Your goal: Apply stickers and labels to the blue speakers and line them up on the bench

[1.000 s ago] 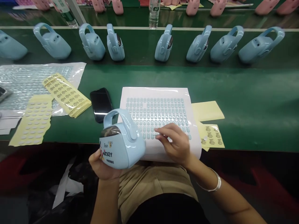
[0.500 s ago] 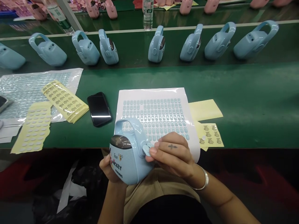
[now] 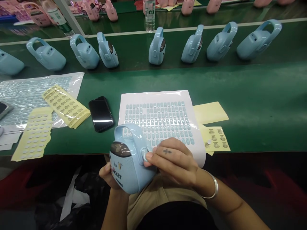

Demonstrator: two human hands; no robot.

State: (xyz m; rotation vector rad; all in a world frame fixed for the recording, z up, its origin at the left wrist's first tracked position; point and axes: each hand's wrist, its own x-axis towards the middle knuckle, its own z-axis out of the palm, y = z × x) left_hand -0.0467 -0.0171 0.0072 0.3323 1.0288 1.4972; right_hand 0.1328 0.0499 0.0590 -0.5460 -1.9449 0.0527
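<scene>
Closest in, over the person's lap, the left hand is wrapped around the back and underside of a light-blue speaker, holding it firmly just short of the table edge. The speaker has a carry handle, a dark top panel and "MICKEY" printed on its front. The right hand, with a silver bangle on the wrist, lies against the speaker's side, its fingertips pressing a small oval cap at the foot of the handle. The thumb is hidden, so I cannot tell whether this hand pinches anything or only pushes.

Just beyond the hands, a white sheet of rows of small blue oval pieces lies on the green table, its near edge overhanging. Left of it rests a black phone, face up, then a stack of yellow label sheets and a yellow backing sheet beside clear bubble wrap. Right of the white sheet are two more yellow sheets.

Farther back, a row of blue speakers stands on the belt. Past them are a water bottle and what look like pink speakers.
</scene>
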